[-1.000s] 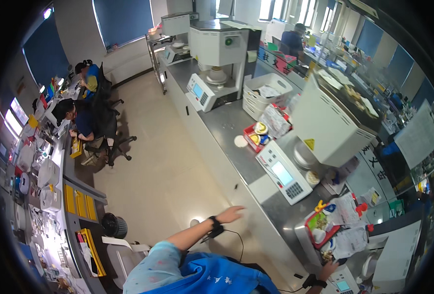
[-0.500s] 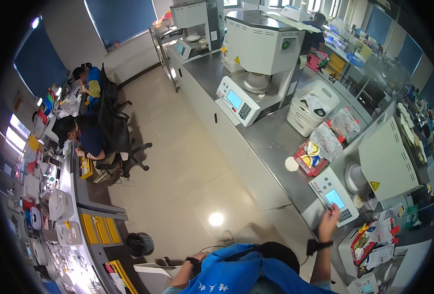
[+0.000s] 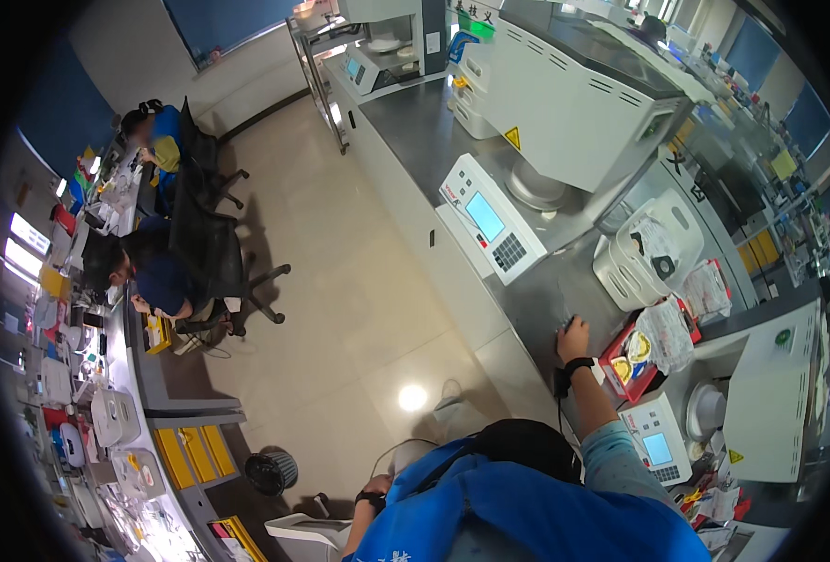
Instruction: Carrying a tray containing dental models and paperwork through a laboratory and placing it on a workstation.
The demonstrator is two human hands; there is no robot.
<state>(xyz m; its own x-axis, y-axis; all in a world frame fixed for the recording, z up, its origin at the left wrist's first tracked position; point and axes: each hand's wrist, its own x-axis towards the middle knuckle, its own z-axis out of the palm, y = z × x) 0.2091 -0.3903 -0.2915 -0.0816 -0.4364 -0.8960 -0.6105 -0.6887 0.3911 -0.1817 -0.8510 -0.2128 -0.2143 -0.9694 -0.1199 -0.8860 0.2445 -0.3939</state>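
Observation:
My right hand (image 3: 574,341) is over the grey counter top (image 3: 579,286), just left of a red tray (image 3: 611,348). Its fingers are curled together at the tips around something too small to make out. A dark band circles that wrist, and the forearm passes beside the tray. Yellow-and-white round pieces (image 3: 639,347) and crumpled clear bags (image 3: 668,335) lie in the tray. Low by my left side is my left hand (image 3: 377,484), also with a dark wristband; its fingers hardly show. A white control panel (image 3: 656,445) sits below the tray, to the right of my right forearm.
A large white furnace (image 3: 574,103) with a tilted control panel (image 3: 492,220) stands ahead. White stacked bins (image 3: 625,267) are behind the tray; another furnace (image 3: 775,403) is at right. Two people sit at the left bench, near a black chair (image 3: 213,239) and a waste bin (image 3: 271,471).
The view has moved forward along the counter, bringing the large furnace nearer. My right hand went from the near control panel to the counter left of the red tray.

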